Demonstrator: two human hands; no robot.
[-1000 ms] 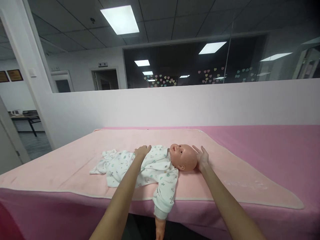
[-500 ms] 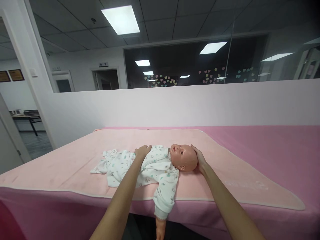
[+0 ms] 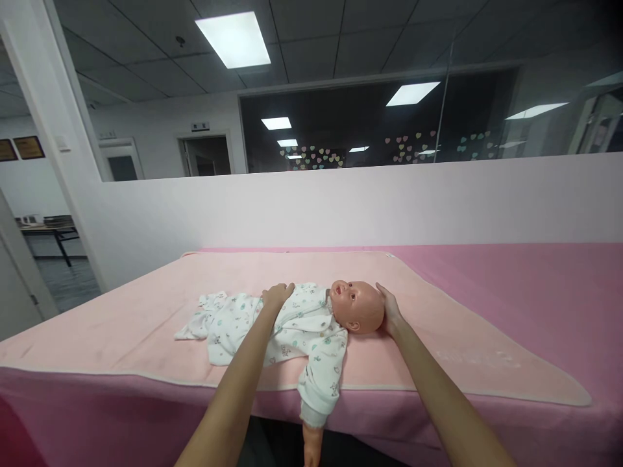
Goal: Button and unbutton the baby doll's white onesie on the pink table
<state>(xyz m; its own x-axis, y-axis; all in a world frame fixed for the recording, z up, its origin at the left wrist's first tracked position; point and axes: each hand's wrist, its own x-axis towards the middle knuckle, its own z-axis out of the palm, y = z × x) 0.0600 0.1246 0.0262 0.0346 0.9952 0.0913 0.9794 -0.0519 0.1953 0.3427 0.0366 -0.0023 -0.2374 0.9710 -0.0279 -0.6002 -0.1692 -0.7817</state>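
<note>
A baby doll lies on its back across the pink mat, head to the right, dressed in a white romper with small green prints. Its near arm hangs over the front edge. My left hand rests flat on the doll's belly, fingers stretched out. Beside the crown of the doll's bald head is my right hand, its palm side against the crown and its fingers extended upward. The underside of the right hand is partly hidden.
The peach-pink mat with a pale border covers much of a pink padded table. Behind it stands a low white wall with glass above. At the left, a doorway shows a desk beyond.
My right hand's fingers have eased slightly away from the top of the doll's head. The left hand and the doll stay in place; the view shifts very slightly.
</note>
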